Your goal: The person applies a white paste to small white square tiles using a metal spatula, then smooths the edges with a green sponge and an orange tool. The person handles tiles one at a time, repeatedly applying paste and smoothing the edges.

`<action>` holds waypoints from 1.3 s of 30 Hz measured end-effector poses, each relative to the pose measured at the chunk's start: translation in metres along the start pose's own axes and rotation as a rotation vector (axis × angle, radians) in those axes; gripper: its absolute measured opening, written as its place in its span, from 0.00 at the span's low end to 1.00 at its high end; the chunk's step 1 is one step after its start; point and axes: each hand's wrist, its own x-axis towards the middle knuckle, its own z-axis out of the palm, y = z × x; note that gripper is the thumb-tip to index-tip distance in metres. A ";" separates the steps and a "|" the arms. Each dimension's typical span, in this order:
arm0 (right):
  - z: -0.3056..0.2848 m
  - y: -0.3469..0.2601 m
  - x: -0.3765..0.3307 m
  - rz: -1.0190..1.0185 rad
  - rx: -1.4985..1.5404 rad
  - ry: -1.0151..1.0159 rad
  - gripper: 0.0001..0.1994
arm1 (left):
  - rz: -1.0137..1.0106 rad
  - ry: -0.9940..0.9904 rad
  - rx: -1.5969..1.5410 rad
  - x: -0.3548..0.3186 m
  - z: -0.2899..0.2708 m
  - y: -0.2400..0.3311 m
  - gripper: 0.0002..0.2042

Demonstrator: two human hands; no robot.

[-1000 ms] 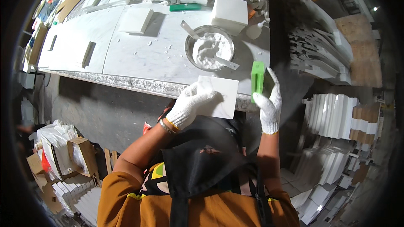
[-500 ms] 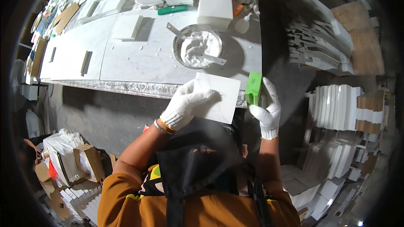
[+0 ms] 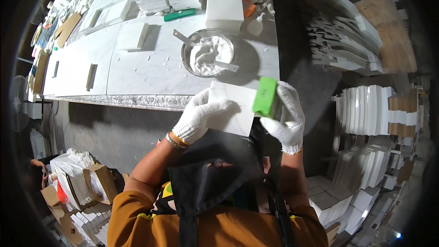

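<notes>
In my left hand (image 3: 195,115), which wears a white knit glove, is a square white marble tile (image 3: 235,114) with faint grey veins. The thumb lies across its face and the other fingers are hidden behind it. A bright green sanding block (image 3: 265,96) sits in my gloved right hand (image 3: 289,116), gripped between fingers and thumb. The block is at the tile's right edge and covers part of it; whether the two touch I cannot tell. Just beyond the tile, a metal bowl (image 3: 185,59) of white paste stands on the marble-topped table (image 3: 151,75), with two putty knives in it.
Behind the bowl are a stack of white tiles (image 3: 224,11), a white squeeze bottle (image 3: 255,26) and a green bar (image 3: 179,15). Another tile (image 3: 132,35) lies farther left. Stacked slabs (image 3: 366,110) line the right side; cardboard boxes (image 3: 100,180) stand at lower left.
My right hand has brought the green block leftward, from apart from the tile to its right edge, and tilted it. The table and bowl have shifted slightly left in view.
</notes>
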 end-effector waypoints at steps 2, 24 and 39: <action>0.005 0.003 0.000 -0.124 -0.032 -0.026 0.37 | -0.003 0.009 0.023 -0.002 0.002 0.001 0.17; -0.029 0.024 -0.036 0.602 0.697 0.195 0.43 | -0.099 -0.105 0.121 0.001 -0.009 0.011 0.16; 0.006 0.013 -0.038 0.565 1.107 0.371 0.35 | 0.077 -0.311 -0.227 0.009 -0.001 -0.007 0.32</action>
